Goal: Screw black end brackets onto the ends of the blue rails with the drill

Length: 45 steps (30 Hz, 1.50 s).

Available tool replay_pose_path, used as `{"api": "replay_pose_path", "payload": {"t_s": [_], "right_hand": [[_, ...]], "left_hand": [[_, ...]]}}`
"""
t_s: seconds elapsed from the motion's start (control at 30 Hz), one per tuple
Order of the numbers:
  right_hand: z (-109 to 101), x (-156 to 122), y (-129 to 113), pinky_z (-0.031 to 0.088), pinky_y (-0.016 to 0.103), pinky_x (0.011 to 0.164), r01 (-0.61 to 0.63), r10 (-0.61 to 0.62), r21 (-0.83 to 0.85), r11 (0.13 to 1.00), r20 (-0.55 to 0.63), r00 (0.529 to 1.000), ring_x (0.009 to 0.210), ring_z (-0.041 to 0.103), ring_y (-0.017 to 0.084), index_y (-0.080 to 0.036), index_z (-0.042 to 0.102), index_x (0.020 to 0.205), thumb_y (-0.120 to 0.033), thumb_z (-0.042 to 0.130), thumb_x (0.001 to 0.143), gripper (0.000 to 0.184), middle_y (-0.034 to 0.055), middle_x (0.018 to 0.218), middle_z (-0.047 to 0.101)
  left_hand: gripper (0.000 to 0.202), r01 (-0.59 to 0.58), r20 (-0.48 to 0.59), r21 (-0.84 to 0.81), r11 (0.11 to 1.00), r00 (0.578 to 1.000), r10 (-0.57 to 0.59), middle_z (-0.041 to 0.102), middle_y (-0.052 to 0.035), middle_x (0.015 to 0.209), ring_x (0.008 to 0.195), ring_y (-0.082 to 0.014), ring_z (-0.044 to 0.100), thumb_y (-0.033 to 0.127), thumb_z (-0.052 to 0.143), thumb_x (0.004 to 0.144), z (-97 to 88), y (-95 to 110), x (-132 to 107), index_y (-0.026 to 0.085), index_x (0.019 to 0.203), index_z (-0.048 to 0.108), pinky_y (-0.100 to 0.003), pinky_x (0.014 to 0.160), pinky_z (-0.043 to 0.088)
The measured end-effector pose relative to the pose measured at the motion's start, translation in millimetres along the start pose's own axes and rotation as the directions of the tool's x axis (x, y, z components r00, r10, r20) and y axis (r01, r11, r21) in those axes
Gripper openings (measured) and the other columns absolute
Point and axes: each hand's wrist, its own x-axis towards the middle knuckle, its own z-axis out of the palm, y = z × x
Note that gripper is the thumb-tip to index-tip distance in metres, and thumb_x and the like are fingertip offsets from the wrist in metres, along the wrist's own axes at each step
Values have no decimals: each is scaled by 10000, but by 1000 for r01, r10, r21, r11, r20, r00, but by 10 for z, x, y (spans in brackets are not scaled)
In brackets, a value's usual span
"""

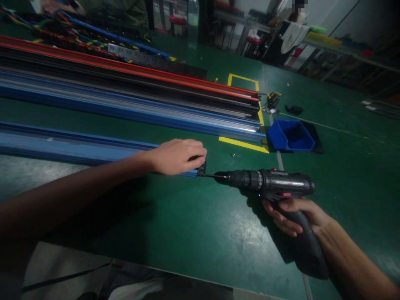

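My right hand (pixel 293 212) is wrapped round the grip of a black cordless drill (pixel 265 181), which points left. Its long thin bit (pixel 215 176) reaches a small black end piece (pixel 201 168) at the tip of a blue metal profile (pixel 125 151). Over that end lies my left hand (pixel 178 156), its fingers bent down round the profile and the end piece. Part of the end piece is hidden under the fingers. A small loose screw (pixel 233 155) lies on the green surface beyond the bit.
More blue profiles (pixel 156 112) and an orange one (pixel 140 73) lie side by side behind. A blue bin (pixel 292 135) stands at their right end, beside yellow tape (pixel 243 145). Wires (pixel 62 33) lie at the back left, with another person's hand (pixel 67 6) there.
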Motion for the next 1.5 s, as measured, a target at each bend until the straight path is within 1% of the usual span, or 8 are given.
{"api": "replay_pose_path", "payload": {"t_s": [0.2,0.43,0.6,0.87,1.07,1.2,1.5], "right_hand": [[17,2,7,529,188,419,13,-13,11,1000,-12,1000,361,472,41,-59,769,959,-284,738,864,246,40,714,651],[4,-4,5,535,182,438,2,-2,15,1000,3,1000,372,475,36,-63,767,959,-274,733,874,230,30,704,642],[15,-4,2,529,188,435,4,-4,12,1000,9,1000,375,469,37,-70,767,973,-258,724,873,217,32,720,647],[25,-7,-6,521,189,437,12,-12,8,1000,1,1000,377,471,42,-72,757,974,-251,710,879,208,39,735,649],[12,-3,-5,521,188,437,11,-11,-1,1000,26,1000,377,461,35,-67,758,985,-264,710,885,226,30,728,646],[8,-5,-3,520,188,436,12,-12,-2,1000,24,1000,377,461,34,-73,757,1016,-258,700,888,233,35,741,652],[9,-13,5,533,183,434,-2,3,12,1000,-14,1000,378,488,36,-62,773,980,-275,744,863,245,33,711,654]], "left_hand": [[305,-5,-18,-9,1000,1000,5,636,-36,965,884,-187,588,380,398,1061,10,-6,0,219,979,644,-317,739,383],[314,-8,-2,8,1000,1000,8,630,-34,980,907,-188,590,386,376,1071,6,-6,1,222,992,632,-316,766,391],[311,-26,-21,8,1000,999,26,631,-37,957,889,-188,585,381,388,1065,11,-13,2,218,967,634,-321,753,389],[311,-8,-13,17,1000,1000,8,626,-31,980,893,-188,585,394,376,1074,17,-13,-7,227,991,625,-320,756,387],[323,-13,-6,22,1000,1000,13,626,-33,985,910,-192,588,403,361,1078,17,-22,-1,228,998,621,-315,766,387],[318,-10,-3,20,1000,1000,10,623,-31,991,914,-192,586,398,363,1078,15,-16,3,228,1000,620,-318,774,388],[318,-9,-6,16,1000,1000,10,622,-33,986,915,-190,583,391,371,1074,13,-15,0,221,997,628,-319,778,384]]}}
